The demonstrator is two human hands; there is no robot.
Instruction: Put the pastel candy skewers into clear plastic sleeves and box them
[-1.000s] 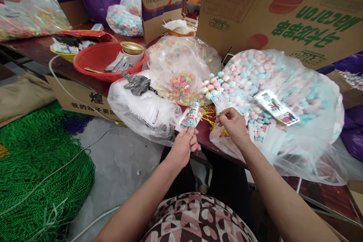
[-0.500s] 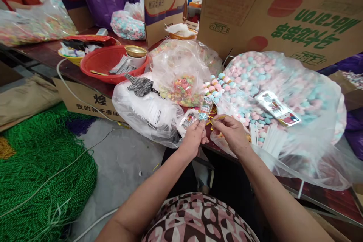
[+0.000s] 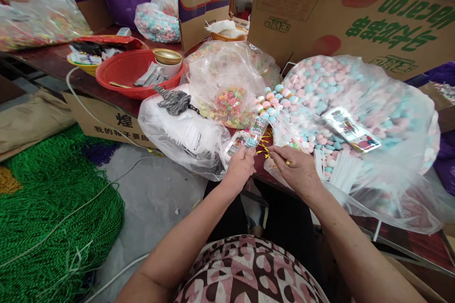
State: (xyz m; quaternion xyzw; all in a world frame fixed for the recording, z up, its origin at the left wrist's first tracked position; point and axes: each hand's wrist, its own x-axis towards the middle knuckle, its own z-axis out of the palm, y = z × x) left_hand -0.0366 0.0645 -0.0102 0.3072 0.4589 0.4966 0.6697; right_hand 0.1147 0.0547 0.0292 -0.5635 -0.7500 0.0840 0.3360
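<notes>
My left hand [image 3: 241,168] pinches the lower end of a small clear printed packet [image 3: 257,131] with blue-green contents, held upright over the table edge. Close to its right, my right hand [image 3: 297,166] is closed in a pinch at a thin yellow twist tie. Several more yellow twist ties [image 3: 263,144] lie on the table between the hands. Behind my left hand is a white printed packet [image 3: 234,144], partly covered. Pink and blue macaron-shaped marshmallows [image 3: 272,106] spill from a large clear bag [image 3: 401,118] beyond my right hand.
A silver packet [image 3: 350,129] and white sticks [image 3: 344,170] rest on the bag. A bag of ring-shaped candies [image 3: 231,71], a bag of white sticks [image 3: 185,137] and a red basket [image 3: 106,73] stand leftward. Cartons [image 3: 305,4] rise behind. Green cord [image 3: 60,208] heaps on the floor.
The packet in my left hand has tilted slightly to the right. My right hand has turned a little, with its fingertips lower and closer to the loose twist ties. The view has shifted slightly.
</notes>
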